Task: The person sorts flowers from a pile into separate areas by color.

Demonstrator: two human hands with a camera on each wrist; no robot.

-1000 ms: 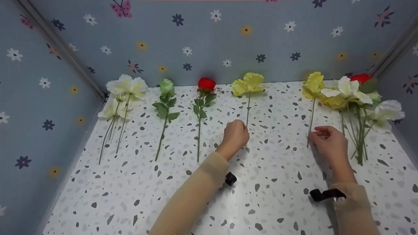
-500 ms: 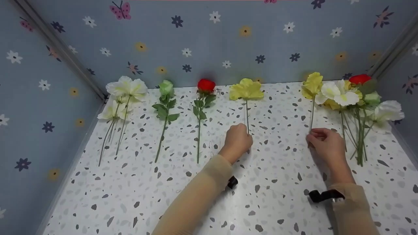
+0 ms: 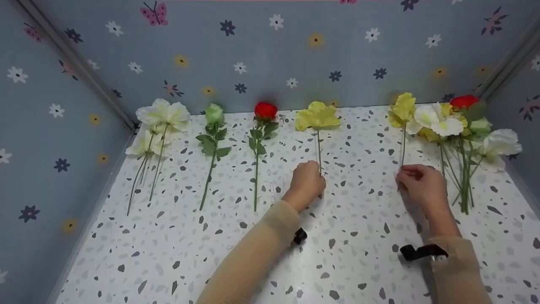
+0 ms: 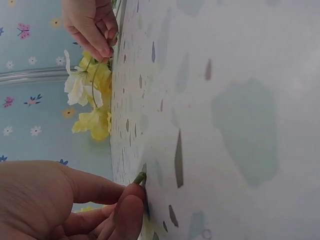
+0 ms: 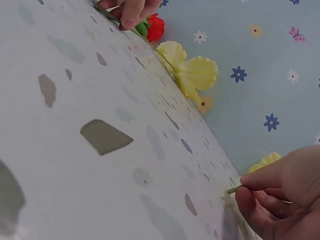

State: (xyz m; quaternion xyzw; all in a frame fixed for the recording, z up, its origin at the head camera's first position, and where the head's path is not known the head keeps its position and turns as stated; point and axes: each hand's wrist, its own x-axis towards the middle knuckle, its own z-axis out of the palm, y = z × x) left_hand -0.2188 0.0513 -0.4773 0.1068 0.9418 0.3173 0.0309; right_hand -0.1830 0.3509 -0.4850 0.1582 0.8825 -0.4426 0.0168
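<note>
My left hand point(image 3: 306, 185) pinches the lower stem of a yellow flower point(image 3: 318, 116) that lies with its bloom toward the back wall. The cut end of that stem point(image 4: 140, 177) pokes out between thumb and finger in the left wrist view. Farther right, my right hand point(image 3: 423, 185) pinches the stem of a second yellow flower point(image 3: 402, 110), whose stem end point(image 5: 233, 190) shows in the right wrist view. Just right of this hand lies a bunch with white flowers point(image 3: 438, 120), a red rose point(image 3: 464, 101) and a pale green rose point(image 3: 481, 126).
Left of my hands lie a red rose point(image 3: 265, 111), a pale green rose point(image 3: 214, 114) and a group of white flowers point(image 3: 163, 113), stems toward me. Patterned blue walls point(image 3: 270, 55) bound the speckled white table point(image 3: 358, 261) at the back and both sides.
My left hand has shifted slightly toward me with its yellow flower, whose bloom now lies flatter. A white bloom in the right bunch has turned and shifted left. The last half second is nearly still.
</note>
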